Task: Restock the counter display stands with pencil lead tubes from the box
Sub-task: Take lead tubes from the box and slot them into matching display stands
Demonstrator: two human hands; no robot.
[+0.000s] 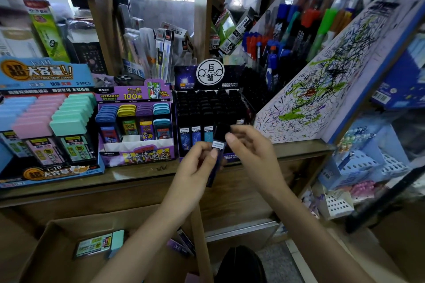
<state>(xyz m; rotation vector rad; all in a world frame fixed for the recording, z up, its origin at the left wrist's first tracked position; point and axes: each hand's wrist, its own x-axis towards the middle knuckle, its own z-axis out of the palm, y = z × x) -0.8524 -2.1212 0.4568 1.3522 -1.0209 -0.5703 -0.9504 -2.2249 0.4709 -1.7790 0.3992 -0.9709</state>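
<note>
Holding, both hands: one slim dark blue pencil lead tube with black cap and white label band (217, 159). Long axis near upright; the cap end is up and leans slightly right, and the base end points down past the counter's front edge. Position: in the air, just in front of the front row of the dark stand.

Left hand (195, 165): fingers curled, thumb pressed on the tube's middle below the label. The forearm rises from lower left, across the box.

Right hand (250, 145): thumb and fingertips pinch the tube's upper part near the cap. The forearm enters from lower right.

Behind the tube: black-and-purple card display stand with round white emblem (184, 78), holding rows of black-capped tubes.

Left of it: purple card display stand (138, 155), holding cases with blue, yellow, purple and teal caps.

Farther left: large blue display stand (34, 73), holding cases with blue, pink and mint caps.

Surface: brown wooden counter (142, 176), with all three stands on top.

Below, lower left: open brown cardboard box (46, 248), holding a mint-capped lead case (99, 244) and a few dark purple tubes (181, 240).

Right: slanted white board covered in pen scribbles (322, 80), with racks of coloured pens (276, 48) behind it.
</note>
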